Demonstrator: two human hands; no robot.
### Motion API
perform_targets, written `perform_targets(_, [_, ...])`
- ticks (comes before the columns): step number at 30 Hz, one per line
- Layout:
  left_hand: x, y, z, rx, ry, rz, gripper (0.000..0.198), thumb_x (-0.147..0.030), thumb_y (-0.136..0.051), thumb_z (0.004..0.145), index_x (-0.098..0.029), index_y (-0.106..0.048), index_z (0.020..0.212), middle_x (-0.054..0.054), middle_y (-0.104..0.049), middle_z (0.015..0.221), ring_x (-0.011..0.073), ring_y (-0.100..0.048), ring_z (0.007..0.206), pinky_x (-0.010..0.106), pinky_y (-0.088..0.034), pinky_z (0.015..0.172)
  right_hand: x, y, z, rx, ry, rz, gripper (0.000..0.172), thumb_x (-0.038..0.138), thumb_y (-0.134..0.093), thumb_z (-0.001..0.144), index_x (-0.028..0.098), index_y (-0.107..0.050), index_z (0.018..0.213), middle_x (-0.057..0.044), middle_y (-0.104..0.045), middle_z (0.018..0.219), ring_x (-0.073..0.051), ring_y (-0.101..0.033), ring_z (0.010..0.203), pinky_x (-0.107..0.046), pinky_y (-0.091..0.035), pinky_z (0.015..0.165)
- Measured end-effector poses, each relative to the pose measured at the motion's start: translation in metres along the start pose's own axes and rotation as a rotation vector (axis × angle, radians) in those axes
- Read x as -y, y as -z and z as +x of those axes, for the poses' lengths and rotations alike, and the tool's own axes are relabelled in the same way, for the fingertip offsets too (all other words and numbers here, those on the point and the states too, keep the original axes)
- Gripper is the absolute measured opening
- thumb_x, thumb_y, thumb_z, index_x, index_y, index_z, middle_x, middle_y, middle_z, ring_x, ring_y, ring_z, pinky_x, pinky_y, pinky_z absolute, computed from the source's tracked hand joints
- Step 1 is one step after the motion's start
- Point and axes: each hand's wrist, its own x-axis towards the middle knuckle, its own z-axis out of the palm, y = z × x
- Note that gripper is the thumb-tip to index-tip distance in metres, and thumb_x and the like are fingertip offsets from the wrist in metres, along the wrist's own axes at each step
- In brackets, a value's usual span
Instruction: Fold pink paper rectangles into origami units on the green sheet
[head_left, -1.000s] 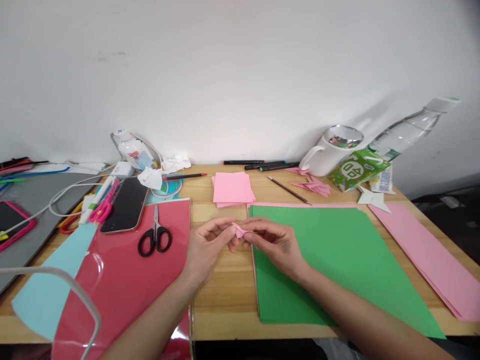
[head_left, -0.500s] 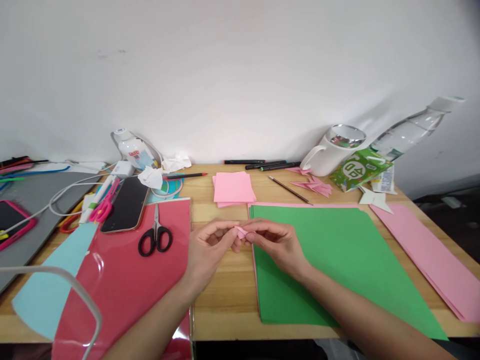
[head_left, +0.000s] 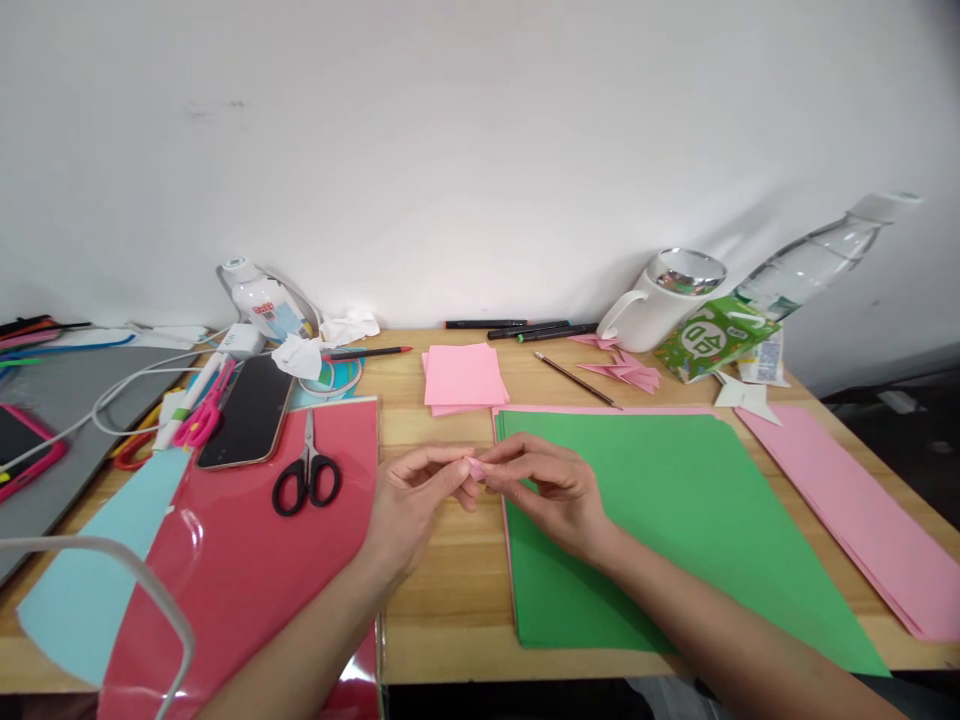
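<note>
A small folded piece of pink paper (head_left: pixel 475 468) is pinched between my two hands above the wooden table (head_left: pixel 442 600). My left hand (head_left: pixel 420 490) grips its left side with thumb and fingers. From the right, my right hand (head_left: pixel 551 485) pinches the other side, above the edge of a green paper stack (head_left: pixel 660 530). The fingers cover most of the folded paper. Just beyond my hands lies a stack of square pink sheets (head_left: pixel 465 375). Several folded pink paper pieces (head_left: pixel 630 371) lie farther right.
Black-handled scissors (head_left: pixel 306 480) and a phone (head_left: pixel 247 410) rest on red sheets (head_left: pixel 247 560) at left. A white mug (head_left: pixel 660 300), a tissue pack (head_left: pixel 712 338) and a clear bottle (head_left: pixel 817 255) stand back right. A pencil (head_left: pixel 577 380) and markers (head_left: pixel 529 330) lie near the wall.
My right hand's fingers have shifted slightly left along the folded paper, and less of the pink shows between the hands. The whole view has shifted slightly.
</note>
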Motion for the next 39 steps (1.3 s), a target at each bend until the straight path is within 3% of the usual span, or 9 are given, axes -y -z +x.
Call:
perform_targets(10, [0.0006, -0.0015, 0.001, 0.023, 0.039, 0.024, 0.018, -0.018, -0.075, 0.069, -0.018, -0.074, 0.087, 0.002, -0.073, 0.075, 0.0119, -0.067, 0.062, 0.022, -0.055, 0.065, -0.0005, -0.0028, -0.0005, -0.127, -0.136, 0.071, 0.014, 0.015, -0.066, 0.08, 0.025, -0.074, 0.086, -0.004, -0.073, 0.087, -0.017, -0.067, 0.081, -0.03, -0.054, 0.073])
perform_targets(16, [-0.0023, -0.0042, -0.0003, 0.003, -0.043, 0.161, 0.007, -0.018, -0.074, 0.07, -0.015, -0.072, 0.077, 0.002, -0.07, 0.076, 0.0122, -0.066, 0.058, 0.022, -0.054, 0.058, -0.0063, -0.0041, -0.0074, -0.107, -0.221, 0.062, 0.027, 0.02, -0.068, 0.079, 0.022, -0.065, 0.106, -0.005, -0.074, 0.088, -0.016, -0.069, 0.075, -0.027, -0.055, 0.065])
perform_targets(19, [-0.0035, -0.0046, -0.0004, -0.007, -0.069, 0.199, 0.004, -0.017, -0.072, 0.071, -0.014, -0.07, 0.072, 0.002, -0.067, 0.073, 0.0121, -0.065, 0.054, 0.022, -0.053, 0.054, -0.008, -0.0047, -0.0082, -0.085, -0.213, 0.03, 0.017, 0.022, -0.069, 0.078, 0.021, -0.068, 0.096, -0.005, -0.073, 0.088, -0.015, -0.067, 0.075, -0.027, -0.055, 0.067])
perform_targets(23, [-0.003, -0.0046, -0.0014, 0.002, -0.11, 0.264, 0.004, -0.016, -0.069, 0.072, -0.014, -0.068, 0.069, 0.0, -0.064, 0.069, 0.0105, -0.062, 0.049, 0.022, -0.05, 0.051, -0.0061, -0.0056, -0.005, -0.055, -0.259, 0.032, 0.013, 0.03, -0.07, 0.078, 0.019, -0.07, 0.083, -0.004, -0.071, 0.077, -0.014, -0.062, 0.068, -0.025, -0.05, 0.059])
perform_targets(29, [0.0003, -0.0039, -0.0047, 0.056, -0.104, 0.441, 0.012, -0.022, -0.063, 0.079, -0.015, -0.062, 0.07, -0.001, -0.059, 0.067, 0.0091, -0.056, 0.052, 0.021, -0.045, 0.052, 0.0012, -0.0048, -0.0056, 0.034, -0.291, -0.068, 0.029, 0.038, -0.062, 0.083, 0.016, -0.064, 0.065, 0.0, -0.056, 0.058, -0.009, -0.049, 0.055, -0.021, -0.039, 0.051])
perform_targets(32, [0.0031, -0.003, -0.0058, 0.059, -0.126, 0.5, 0.016, -0.023, -0.06, 0.081, -0.016, -0.058, 0.067, -0.002, -0.057, 0.065, 0.0088, -0.053, 0.054, 0.021, -0.043, 0.054, 0.0003, -0.0065, -0.0081, 0.041, -0.356, 0.015, 0.027, 0.039, -0.067, 0.079, 0.016, -0.065, 0.064, 0.001, -0.057, 0.057, -0.009, -0.05, 0.054, -0.021, -0.04, 0.051])
perform_targets(36, [0.0058, -0.0032, -0.0029, -0.005, -0.075, 0.471, 0.018, -0.026, -0.061, 0.08, -0.016, -0.056, 0.065, -0.003, -0.054, 0.058, 0.0081, -0.047, 0.046, 0.02, -0.037, 0.045, -0.0051, -0.0093, -0.0056, -0.022, -0.57, 0.257, 0.027, 0.041, -0.077, 0.066, 0.016, -0.069, 0.07, -0.001, -0.064, 0.06, -0.011, -0.055, 0.053, -0.023, -0.046, 0.05])
perform_targets(39, [0.0053, -0.0044, 0.0011, -0.032, -0.038, 0.426, 0.019, -0.03, -0.062, 0.079, -0.016, -0.054, 0.069, -0.003, -0.056, 0.056, 0.0089, -0.051, 0.045, 0.021, -0.04, 0.045, -0.0069, -0.0075, 0.0004, -0.078, -0.708, 0.417, 0.031, 0.038, -0.081, 0.061, 0.015, -0.067, 0.076, 0.0, -0.067, 0.061, -0.01, -0.059, 0.053, -0.023, -0.049, 0.051])
